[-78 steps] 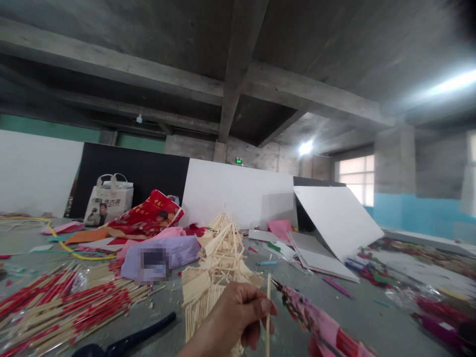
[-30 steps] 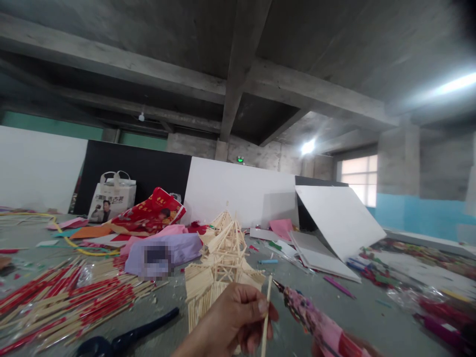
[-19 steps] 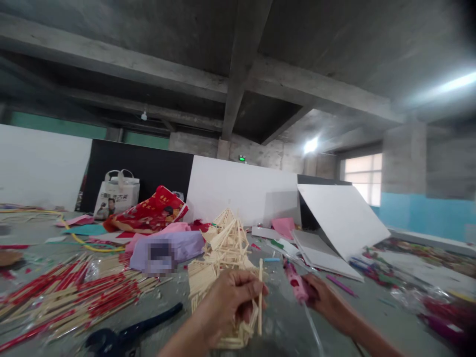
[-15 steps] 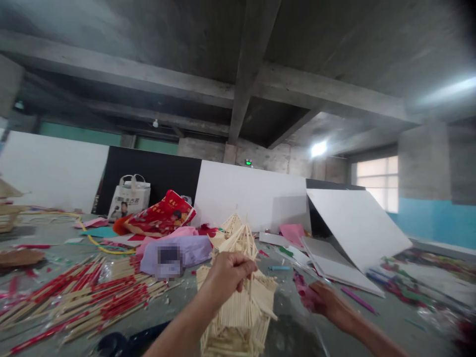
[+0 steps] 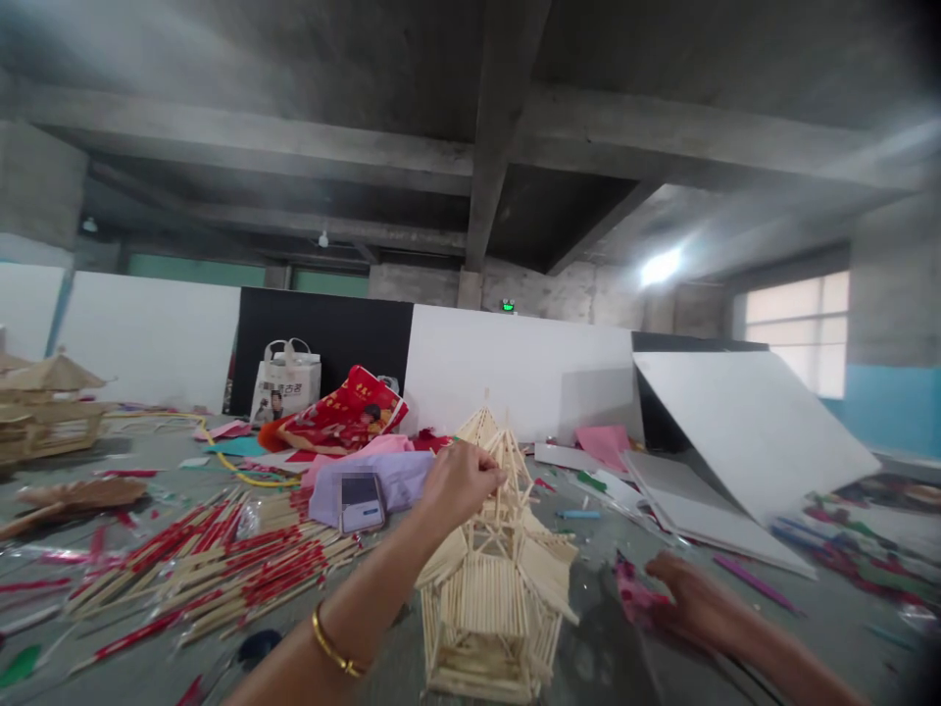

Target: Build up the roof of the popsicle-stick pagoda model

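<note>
A pale model building (image 5: 491, 588) made of thin wooden sticks stands in front of me, with flared lower roofs and pointed upper roofs. My left hand (image 5: 465, 480), a gold bangle on its wrist, is at the upper tier. Its thumb and fingers are pinched around what appears to be a thin wooden stick (image 5: 500, 506); the fingers hide the grip. Right of the model, my right hand (image 5: 687, 596) is closed on a pink glue gun (image 5: 636, 592), blurred and partly covered by the fingers. The gun is apart from the model.
Bundles of red-wrapped sticks (image 5: 242, 579) lie to the left, near a phone (image 5: 361, 503) on purple cloth (image 5: 323, 500). A red bag (image 5: 345, 417) and white boards (image 5: 765, 441) stand behind. A purple pen (image 5: 757, 583) lies at right; another model (image 5: 51, 412) is far left.
The view has swung left and slightly down. My left hand has risen along the model with its fingers still pinched. My right hand still holds the glue gun beside the model.
</note>
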Demonstrator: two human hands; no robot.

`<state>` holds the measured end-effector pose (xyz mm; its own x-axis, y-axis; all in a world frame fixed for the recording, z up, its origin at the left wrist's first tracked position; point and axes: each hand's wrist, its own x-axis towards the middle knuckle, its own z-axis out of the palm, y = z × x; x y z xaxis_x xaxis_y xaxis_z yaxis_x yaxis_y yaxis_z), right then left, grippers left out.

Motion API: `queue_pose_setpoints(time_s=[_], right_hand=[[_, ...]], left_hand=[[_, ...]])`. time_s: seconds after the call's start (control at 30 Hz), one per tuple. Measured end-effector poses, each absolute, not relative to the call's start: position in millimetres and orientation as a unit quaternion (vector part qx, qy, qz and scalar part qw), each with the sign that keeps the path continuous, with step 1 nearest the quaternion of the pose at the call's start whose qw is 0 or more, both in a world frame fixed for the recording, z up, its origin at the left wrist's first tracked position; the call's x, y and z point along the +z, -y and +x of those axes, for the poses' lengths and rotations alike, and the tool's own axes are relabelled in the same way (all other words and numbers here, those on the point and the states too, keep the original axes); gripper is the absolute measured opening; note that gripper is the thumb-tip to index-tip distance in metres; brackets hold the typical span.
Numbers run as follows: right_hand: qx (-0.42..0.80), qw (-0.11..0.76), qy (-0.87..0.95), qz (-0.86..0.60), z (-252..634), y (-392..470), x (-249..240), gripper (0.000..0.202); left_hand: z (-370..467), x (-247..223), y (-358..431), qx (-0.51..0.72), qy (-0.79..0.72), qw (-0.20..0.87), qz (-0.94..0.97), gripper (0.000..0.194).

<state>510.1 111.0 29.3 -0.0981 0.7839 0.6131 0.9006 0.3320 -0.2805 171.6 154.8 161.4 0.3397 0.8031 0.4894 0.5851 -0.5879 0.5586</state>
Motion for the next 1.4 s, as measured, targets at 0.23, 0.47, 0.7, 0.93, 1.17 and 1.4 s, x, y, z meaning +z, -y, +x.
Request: queue_pose_setpoints(time_s=[0.23,0.47,0.7,0.93,1.17,1.4], right_hand=[[-0.078,0.308,0.761,-0.565,425.6,-92.7,102.0,0.023],[-0.093,0.325,0.791,-0.51,358.6,-75.0,139.3,0.02],[-0.096,0.332,0.805,-0.482,350.1,-84.1,139.9,0.024],[-0.11,0.332,0.8,-0.488,348.9,-88.8,138.5,0.021],[-0.109,0.326,0.802,-0.489,344.7,-92.0,140.6,0.018],[-0.127,0.331,0.804,-0.477,345.2,-97.9,137.1,0.018]], left_hand=[[177.0,168.7,-156.6,0.354,-0.438,0.12,0.818,0.028],[178.9,167.8,-162.1,0.352,-0.445,0.104,0.817,0.028],[179.3,169.2,-161.9,0.353,-0.447,0.098,0.816,0.026],[179.2,172.3,-158.9,0.358,-0.457,0.101,0.808,0.027],[180.9,175.4,-157.3,0.357,-0.46,0.113,0.805,0.026],[181.5,176.6,-156.1,0.354,-0.461,0.119,0.805,0.027]])
